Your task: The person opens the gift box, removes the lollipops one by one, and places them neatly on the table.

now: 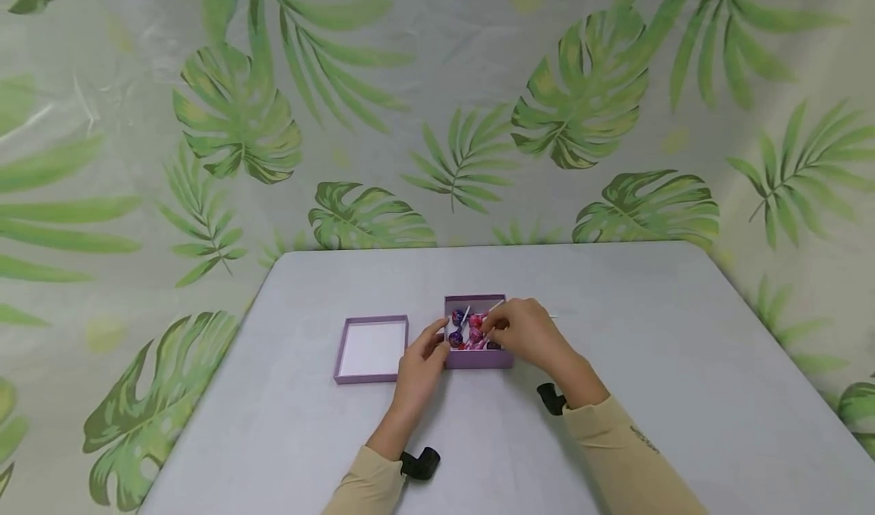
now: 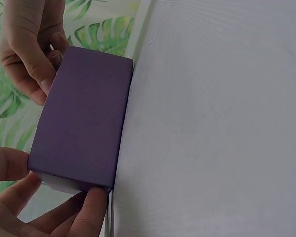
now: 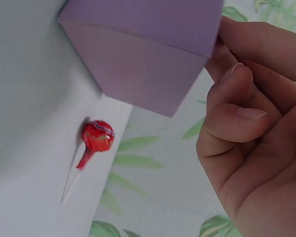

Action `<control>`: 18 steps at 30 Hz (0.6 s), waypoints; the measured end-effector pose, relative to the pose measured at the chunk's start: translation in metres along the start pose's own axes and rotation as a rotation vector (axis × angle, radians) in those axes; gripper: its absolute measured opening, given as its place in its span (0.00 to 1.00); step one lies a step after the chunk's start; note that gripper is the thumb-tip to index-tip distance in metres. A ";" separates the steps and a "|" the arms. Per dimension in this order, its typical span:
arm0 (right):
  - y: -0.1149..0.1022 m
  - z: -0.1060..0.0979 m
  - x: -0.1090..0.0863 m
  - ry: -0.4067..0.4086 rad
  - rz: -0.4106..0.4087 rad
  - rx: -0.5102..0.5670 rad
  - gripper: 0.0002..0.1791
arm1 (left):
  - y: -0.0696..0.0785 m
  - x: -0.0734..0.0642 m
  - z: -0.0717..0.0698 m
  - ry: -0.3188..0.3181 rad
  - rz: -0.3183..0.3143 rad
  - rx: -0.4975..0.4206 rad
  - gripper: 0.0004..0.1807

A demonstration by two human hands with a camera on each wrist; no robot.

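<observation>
A purple box (image 1: 478, 359) full of wrapped lollipops stands on the table. Pink and dark blue lollipops (image 1: 456, 339) fill it, some white sticks poking up. My left hand (image 1: 418, 363) holds the box by its left side, thumb near the front corner; the left wrist view shows its fingertips (image 2: 94, 197) against the box's end. Over the right side, my right hand (image 1: 529, 334) reaches in and pinches a pink lollipop with thumb and forefinger; the box wall hides those fingertips in the right wrist view. A red lollipop (image 3: 97, 137) lies on the table right of the box.
A shallow purple lid (image 1: 372, 348) with a white inside lies left of the box. The white table (image 1: 273, 447) ends at a leaf-patterned backdrop (image 1: 472, 82). Black wrist cameras (image 1: 420, 463) sit on both wrists.
</observation>
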State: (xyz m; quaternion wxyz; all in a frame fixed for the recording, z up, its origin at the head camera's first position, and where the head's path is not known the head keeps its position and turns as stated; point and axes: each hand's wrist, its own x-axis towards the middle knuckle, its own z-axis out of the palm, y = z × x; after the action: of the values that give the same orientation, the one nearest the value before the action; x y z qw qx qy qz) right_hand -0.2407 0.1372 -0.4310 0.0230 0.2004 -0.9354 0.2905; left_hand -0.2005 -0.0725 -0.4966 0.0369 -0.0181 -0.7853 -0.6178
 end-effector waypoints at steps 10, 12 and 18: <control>-0.005 -0.015 -0.006 0.055 0.041 0.066 0.05 | -0.001 -0.001 -0.001 0.005 -0.014 0.014 0.22; -0.006 -0.018 -0.007 0.075 0.042 0.071 0.05 | -0.001 0.000 -0.002 0.003 -0.006 0.019 0.22; -0.004 -0.027 -0.011 0.101 0.058 0.100 0.04 | -0.003 0.002 -0.001 -0.006 0.005 0.005 0.22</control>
State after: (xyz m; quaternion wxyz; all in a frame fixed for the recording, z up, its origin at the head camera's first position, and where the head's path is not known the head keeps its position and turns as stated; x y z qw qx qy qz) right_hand -0.2305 0.1531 -0.4080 0.0517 0.1593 -0.9228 0.3469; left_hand -0.2024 -0.0744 -0.4989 0.0361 -0.0220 -0.7869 -0.6157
